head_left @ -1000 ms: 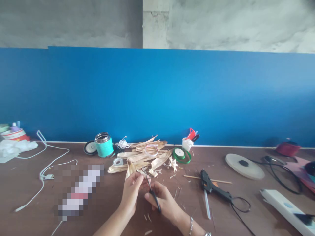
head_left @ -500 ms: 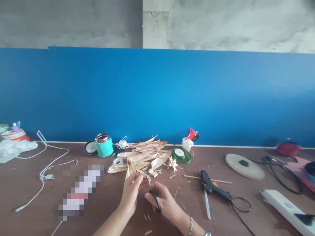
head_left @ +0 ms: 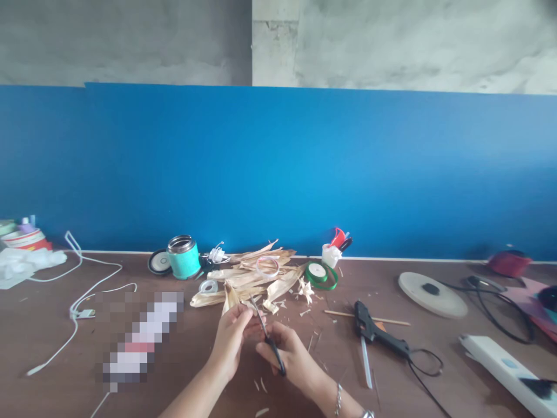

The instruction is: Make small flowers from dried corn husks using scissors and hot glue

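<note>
My left hand is closed in a pinch on a pale dried corn husk. Part of that husk rises above the thumb, and my fingers hide the rest. In my right hand is a pair of scissors with black handles. The blades point up and away, close beside the left fingertips; whether they touch the husk I cannot tell. Beyond both hands lies a pile of dried corn husks, with a flower-like husk piece at its right. Small scraps are scattered around the hands.
On the right lie a black glue gun, a wooden stick, a round pale disc and a white power strip. Green ribbon and a pen cup stand behind. A turquoise jar and white cables are left.
Almost nothing differs. The scissors and the left hand have shifted very slightly, and both hands keep their holds.
</note>
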A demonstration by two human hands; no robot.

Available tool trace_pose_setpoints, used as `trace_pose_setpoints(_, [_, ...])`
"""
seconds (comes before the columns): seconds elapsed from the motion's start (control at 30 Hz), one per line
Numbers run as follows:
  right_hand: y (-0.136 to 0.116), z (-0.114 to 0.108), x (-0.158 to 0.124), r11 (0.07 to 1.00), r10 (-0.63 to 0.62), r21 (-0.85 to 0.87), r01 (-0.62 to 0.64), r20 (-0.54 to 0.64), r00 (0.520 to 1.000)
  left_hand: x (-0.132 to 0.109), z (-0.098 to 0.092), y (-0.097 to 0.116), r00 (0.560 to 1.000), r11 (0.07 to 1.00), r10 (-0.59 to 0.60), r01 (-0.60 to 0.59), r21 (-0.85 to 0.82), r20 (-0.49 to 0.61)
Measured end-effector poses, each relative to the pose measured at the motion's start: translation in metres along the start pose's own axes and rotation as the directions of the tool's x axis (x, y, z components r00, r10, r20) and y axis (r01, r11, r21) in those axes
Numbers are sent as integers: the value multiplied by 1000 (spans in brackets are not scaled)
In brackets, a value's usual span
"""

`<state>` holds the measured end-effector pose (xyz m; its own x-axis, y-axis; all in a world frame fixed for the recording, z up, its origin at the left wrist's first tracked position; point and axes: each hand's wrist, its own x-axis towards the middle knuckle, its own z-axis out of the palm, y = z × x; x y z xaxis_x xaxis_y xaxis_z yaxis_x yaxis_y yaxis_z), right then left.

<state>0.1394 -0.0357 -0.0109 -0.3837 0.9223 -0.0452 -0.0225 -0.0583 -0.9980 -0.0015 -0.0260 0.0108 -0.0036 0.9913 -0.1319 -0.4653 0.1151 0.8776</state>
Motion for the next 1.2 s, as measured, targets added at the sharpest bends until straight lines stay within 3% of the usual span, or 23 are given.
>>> trace_pose_setpoints(1.2, [1,-4,-1,998,20,-54,-21,-16,1000,1,-5,4,995,998,-54,55,-8,82])
